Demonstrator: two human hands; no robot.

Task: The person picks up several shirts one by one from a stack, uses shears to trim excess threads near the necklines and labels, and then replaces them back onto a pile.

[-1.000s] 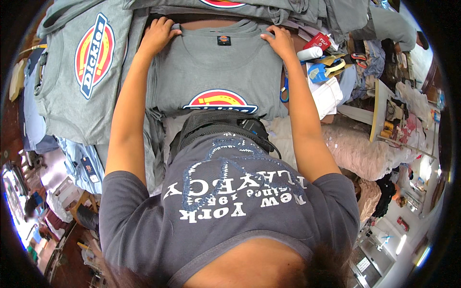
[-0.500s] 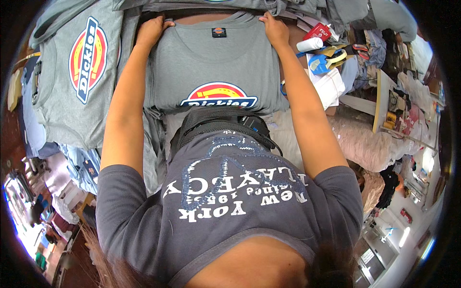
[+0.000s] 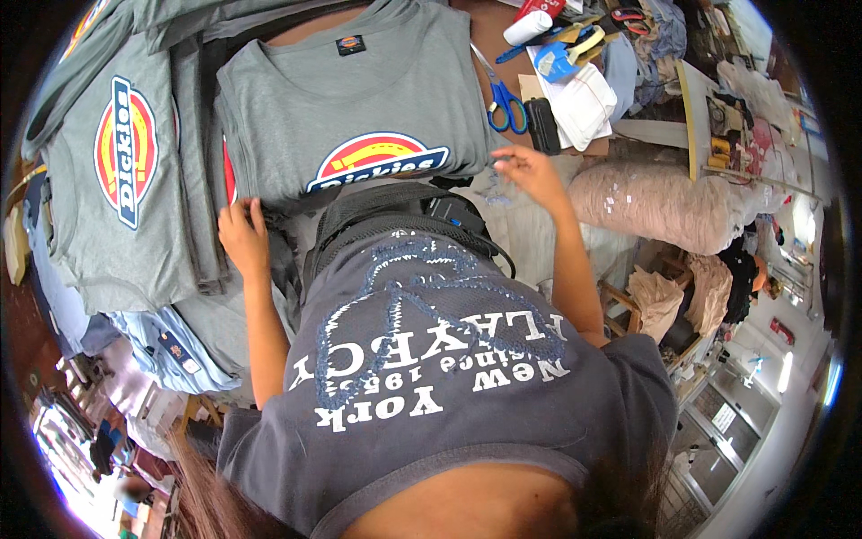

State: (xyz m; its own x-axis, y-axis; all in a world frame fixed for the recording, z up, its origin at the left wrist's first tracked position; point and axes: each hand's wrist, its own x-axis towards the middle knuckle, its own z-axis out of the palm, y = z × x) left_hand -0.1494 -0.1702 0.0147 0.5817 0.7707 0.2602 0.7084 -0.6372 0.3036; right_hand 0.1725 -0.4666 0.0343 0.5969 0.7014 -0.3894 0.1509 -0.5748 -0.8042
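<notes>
A grey T-shirt (image 3: 350, 99), folded into a block, lies on the brown table in front of me. Its neckline with a dark label points away, and a red, yellow and white print shows at its near edge. My left hand (image 3: 242, 235) is by the shirt's near left corner, fingers slightly bent and apart, with nothing seen in them. Just off the near right corner hovers my right hand (image 3: 536, 180), its fingers loosely stretched and holding nothing.
More grey printed shirts (image 3: 81, 225) are piled on the left, above a light blue garment (image 3: 171, 346). Blue-handled scissors (image 3: 507, 110), a black case (image 3: 541, 126), a tape dispenser (image 3: 558, 59) and a white packet (image 3: 585, 103) lie on the right. Beyond sits a large wrapped bundle (image 3: 655, 202).
Both hands have let go of the shirt's far shoulder corners and come back to its near corners. The view has shifted, bringing the scissors and black case into sight.
</notes>
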